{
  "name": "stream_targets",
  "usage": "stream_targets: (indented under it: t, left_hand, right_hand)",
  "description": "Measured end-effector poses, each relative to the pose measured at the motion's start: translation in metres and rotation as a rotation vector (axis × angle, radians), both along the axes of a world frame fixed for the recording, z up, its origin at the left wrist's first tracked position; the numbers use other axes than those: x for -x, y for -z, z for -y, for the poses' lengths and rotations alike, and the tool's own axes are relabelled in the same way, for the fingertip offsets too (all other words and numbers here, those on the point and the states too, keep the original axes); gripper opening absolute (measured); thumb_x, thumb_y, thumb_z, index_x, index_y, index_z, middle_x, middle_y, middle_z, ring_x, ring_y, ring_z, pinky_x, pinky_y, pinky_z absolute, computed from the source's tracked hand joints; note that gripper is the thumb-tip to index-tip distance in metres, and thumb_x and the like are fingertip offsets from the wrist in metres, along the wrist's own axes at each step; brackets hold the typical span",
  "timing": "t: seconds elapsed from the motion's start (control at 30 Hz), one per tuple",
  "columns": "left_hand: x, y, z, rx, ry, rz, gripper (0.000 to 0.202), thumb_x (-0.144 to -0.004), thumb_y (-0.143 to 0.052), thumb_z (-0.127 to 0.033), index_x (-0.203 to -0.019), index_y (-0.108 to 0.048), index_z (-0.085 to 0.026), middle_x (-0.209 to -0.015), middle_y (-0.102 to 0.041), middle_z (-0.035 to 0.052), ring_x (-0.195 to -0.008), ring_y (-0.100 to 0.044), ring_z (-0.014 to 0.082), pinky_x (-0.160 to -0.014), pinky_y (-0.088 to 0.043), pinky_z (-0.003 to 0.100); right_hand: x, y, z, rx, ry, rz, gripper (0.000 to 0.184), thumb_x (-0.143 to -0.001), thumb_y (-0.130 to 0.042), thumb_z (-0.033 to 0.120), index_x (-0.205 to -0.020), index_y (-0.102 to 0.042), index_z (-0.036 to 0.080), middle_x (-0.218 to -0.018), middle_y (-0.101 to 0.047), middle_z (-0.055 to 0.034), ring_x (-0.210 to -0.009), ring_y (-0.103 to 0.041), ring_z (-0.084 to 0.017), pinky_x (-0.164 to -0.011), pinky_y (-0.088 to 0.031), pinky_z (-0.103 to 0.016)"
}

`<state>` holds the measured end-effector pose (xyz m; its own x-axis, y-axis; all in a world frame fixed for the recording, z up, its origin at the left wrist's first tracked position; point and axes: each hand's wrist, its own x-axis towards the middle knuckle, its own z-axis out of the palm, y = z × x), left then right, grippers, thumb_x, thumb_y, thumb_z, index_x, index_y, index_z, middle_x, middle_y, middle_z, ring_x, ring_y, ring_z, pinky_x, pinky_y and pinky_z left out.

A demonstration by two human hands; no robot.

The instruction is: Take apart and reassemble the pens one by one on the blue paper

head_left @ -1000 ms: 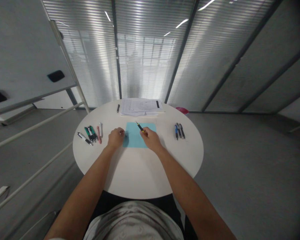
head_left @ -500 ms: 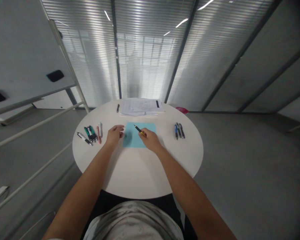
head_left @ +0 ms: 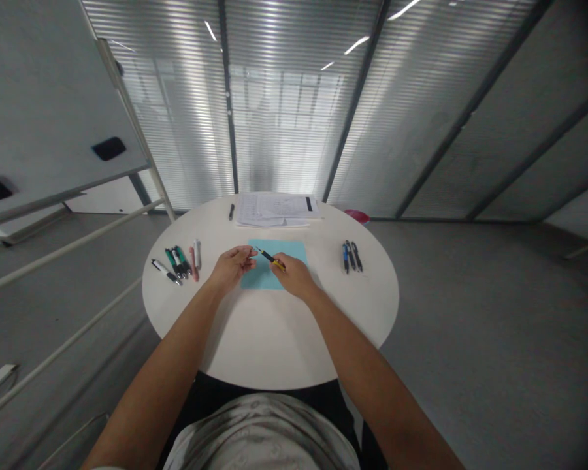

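**Fingers and hands.** Right hand [head_left: 294, 276]: fingers closed narrowly on a yellow-and-black pen [head_left: 270, 259], which lies almost level, its tip pointing toward 10 o'clock. Left hand [head_left: 230, 269]: fingers spread loosely open, not closed on anything, with the fingertips [head_left: 253, 250] just beside the pen's tip; whether they touch it cannot be told. Both hands hover over the near part of a pale blue sheet [head_left: 294, 248]; the pen is above that sheet too.

**On the table** (clock centred on the blue sheet, 12 o'clock away from the wearer). Round white table [head_left: 367, 313] bearing everything listed here.
- 9 o'clock: a loose row of pens [head_left: 179, 262], green-and-white and black among them, with a white-and-black pen [head_left: 164, 270] at its outer end, a pink marker [head_left: 194, 264] and a white marker [head_left: 197, 254] at its inner end.
- 3 o'clock: three dark pens [head_left: 351, 256] side by side, one with blue on it.
- 12 o'clock: printed papers [head_left: 274, 209] near the far rim; the print is too small to read, and no brand can be made out on any item.
- 11 o'clock: one black pen [head_left: 231, 211] beside the papers.

**Beyond the table.** 1 o'clock: pink object [head_left: 357, 216]. 10 o'clock: whiteboard [head_left: 44, 78] on a stand, with a black eraser [head_left: 108, 149] on it. 12 o'clock: glass wall with blinds [head_left: 284, 98].
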<state>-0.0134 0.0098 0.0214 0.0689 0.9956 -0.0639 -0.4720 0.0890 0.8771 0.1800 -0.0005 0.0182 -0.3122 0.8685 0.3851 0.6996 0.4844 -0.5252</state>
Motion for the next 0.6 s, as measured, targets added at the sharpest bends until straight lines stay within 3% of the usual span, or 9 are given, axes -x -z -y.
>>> stream_targets:
  t: [0.27, 0.6]
  left_hand:
    - [-0.0009, -0.0032, 0.0014, 0.026, -0.004, 0.040, 0.012, -0.078, -0.068, -0.015, -0.088, -0.064, -0.010, -0.092, -0.072, 0.0116, -0.064, -0.066, 0.0127, -0.063, -0.056, 0.027]
    - [0.0003, -0.0056, 0.0023, 0.026, -0.002, 0.063, 0.016, -0.076, -0.070, -0.018, -0.088, -0.065, -0.010, -0.091, -0.071, 0.0118, -0.066, -0.067, 0.0133, -0.064, -0.057, 0.027]
  right_hand:
    - [0.0004, -0.0055, 0.0020, 0.003, -0.008, 0.022, 0.015, -0.089, -0.049, 0.031, -0.089, -0.062, 0.022, -0.076, -0.063, 0.0004, -0.067, -0.052, -0.013, -0.060, -0.030, -0.023]
    - [-0.0008, -0.0085, 0.0040, -0.009, -0.033, 0.032, 0.014, -0.089, -0.050, 0.029, -0.087, -0.062, 0.023, -0.078, -0.063, -0.0004, -0.069, -0.052, -0.014, -0.062, -0.031, -0.024]
